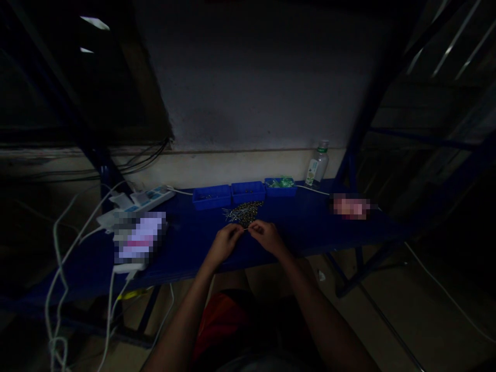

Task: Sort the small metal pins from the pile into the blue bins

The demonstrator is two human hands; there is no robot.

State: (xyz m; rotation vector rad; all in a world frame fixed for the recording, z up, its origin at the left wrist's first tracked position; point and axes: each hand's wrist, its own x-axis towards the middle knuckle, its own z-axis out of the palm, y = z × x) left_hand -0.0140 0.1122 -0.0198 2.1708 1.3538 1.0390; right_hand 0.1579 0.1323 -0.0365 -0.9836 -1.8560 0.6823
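Near the front of the blue table, my left hand (225, 244) and my right hand (267, 236) meet with their fingertips pinched close together. A thin, light-coloured pin (246, 229) spans the small gap between them, and both hands grip it. Just beyond the fingers lies a pile of small dark brass-coloured pieces (251, 210). Several thin silver pins (233, 214) lie on the left side of this pile. The scene is dim, so the exact kind of these small parts cannot be made out.
Blue bins (211, 198), (248, 192) and a bin with green plastic (281, 187) line the back of the blue table (310, 227). A bottle (318, 165) stands right; a power strip (143, 201) with white cables (58, 258) lies left. Two blurred-out items flank the work.
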